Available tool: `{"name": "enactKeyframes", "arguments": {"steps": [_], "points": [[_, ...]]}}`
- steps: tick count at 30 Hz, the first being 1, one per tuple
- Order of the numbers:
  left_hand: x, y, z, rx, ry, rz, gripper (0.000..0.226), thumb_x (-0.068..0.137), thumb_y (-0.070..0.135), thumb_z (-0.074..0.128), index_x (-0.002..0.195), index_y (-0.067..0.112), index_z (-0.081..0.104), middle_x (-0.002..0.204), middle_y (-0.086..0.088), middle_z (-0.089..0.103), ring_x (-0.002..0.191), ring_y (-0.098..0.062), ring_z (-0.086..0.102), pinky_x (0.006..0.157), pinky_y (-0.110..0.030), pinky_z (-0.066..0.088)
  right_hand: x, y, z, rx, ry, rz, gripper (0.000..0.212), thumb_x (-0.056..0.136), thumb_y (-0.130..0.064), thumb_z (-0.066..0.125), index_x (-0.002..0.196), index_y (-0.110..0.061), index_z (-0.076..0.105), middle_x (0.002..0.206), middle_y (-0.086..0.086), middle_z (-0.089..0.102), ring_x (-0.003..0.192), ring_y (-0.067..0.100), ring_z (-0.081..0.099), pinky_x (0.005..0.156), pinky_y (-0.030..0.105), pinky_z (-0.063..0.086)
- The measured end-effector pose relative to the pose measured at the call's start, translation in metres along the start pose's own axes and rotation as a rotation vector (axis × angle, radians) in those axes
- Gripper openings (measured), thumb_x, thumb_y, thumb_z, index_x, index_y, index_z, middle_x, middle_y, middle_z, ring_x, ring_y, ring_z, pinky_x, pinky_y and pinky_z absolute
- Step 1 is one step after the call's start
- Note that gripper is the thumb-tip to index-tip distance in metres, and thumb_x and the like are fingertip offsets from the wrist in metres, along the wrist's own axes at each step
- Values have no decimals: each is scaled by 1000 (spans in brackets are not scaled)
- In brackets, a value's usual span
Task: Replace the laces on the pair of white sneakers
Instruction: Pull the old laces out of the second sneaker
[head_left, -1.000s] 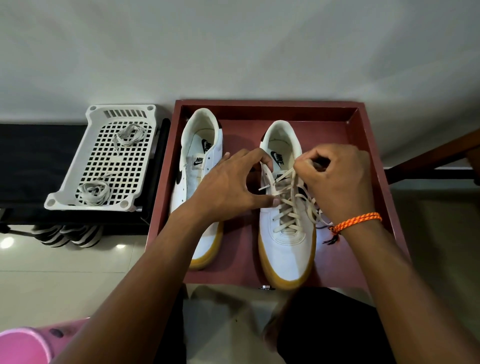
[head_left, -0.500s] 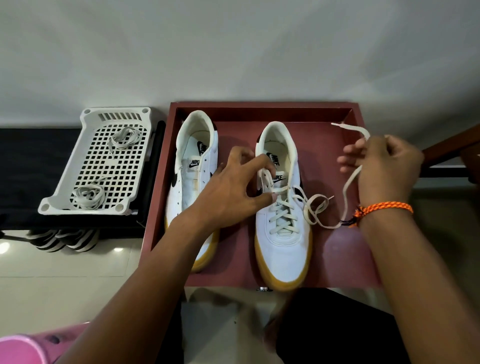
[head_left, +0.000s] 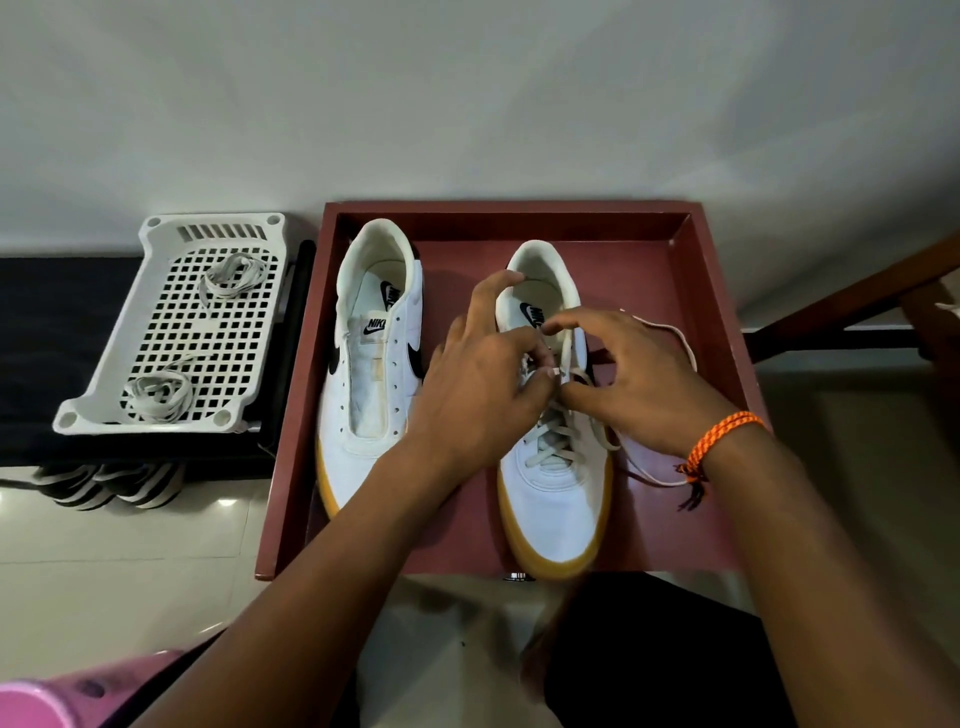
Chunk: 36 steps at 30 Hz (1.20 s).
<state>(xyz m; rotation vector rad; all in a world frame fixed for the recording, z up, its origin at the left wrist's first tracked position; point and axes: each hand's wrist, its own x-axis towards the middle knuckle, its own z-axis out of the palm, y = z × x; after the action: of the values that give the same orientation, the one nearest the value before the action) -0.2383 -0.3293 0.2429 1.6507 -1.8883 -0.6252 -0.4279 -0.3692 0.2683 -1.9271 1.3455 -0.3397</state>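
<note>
Two white sneakers with yellow soles stand side by side in a dark red wooden tray (head_left: 719, 291). The left sneaker (head_left: 374, 374) has no lace in its eyelets. The right sneaker (head_left: 558, 493) carries a cream lace (head_left: 670, 332) through its lower eyelets, with the loose end looping out to the right. My left hand (head_left: 483, 384) and my right hand (head_left: 639, 384) meet over the upper eyelets of the right sneaker. Both pinch the lace there with thumb and fingertips. The eyelets under my fingers are hidden.
A white perforated plastic basket (head_left: 104, 395) stands left of the tray on a black surface, with two coiled laces (head_left: 158, 397) in it. Striped shoes (head_left: 109, 486) sit below it on the tiled floor. A pink object (head_left: 47, 701) shows at the bottom left.
My right hand had pulled the lace end out to the right and has now come back to the upper eyelets beside my left hand. The left hand stayed at the sneaker.
</note>
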Motion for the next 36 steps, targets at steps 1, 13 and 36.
{"name": "enactKeyframes", "arguments": {"steps": [1, 13, 36], "points": [[1, 0, 0, -47, 6, -12, 13, 90, 40, 66, 96, 30, 74, 166, 8, 26, 128, -31, 56, 95, -55, 55, 0, 0, -1, 5, 0, 5, 55, 85, -27, 82, 135, -41, 61, 139, -9, 58, 122, 10, 57, 93, 9, 43], [7, -2, -12, -703, 84, -240, 7, 91, 16, 74, 86, 20, 76, 145, 10, 53, 119, -15, 67, 97, -40, 59, -3, -6, -3, 95, 70, 52, 46, 79, -22, 91, 110, -35, 60, 106, -8, 68, 70, -5, 65, 58, 12, 50], [8, -2, -8, -134, 277, -18, 18, 100, 20, 66, 84, 22, 74, 167, 1, 32, 144, -23, 42, 106, -48, 47, -1, -9, 0, 92, 66, 0, 44, 77, -22, 90, 107, -33, 60, 114, -12, 64, 80, -11, 59, 61, 5, 42]]}}
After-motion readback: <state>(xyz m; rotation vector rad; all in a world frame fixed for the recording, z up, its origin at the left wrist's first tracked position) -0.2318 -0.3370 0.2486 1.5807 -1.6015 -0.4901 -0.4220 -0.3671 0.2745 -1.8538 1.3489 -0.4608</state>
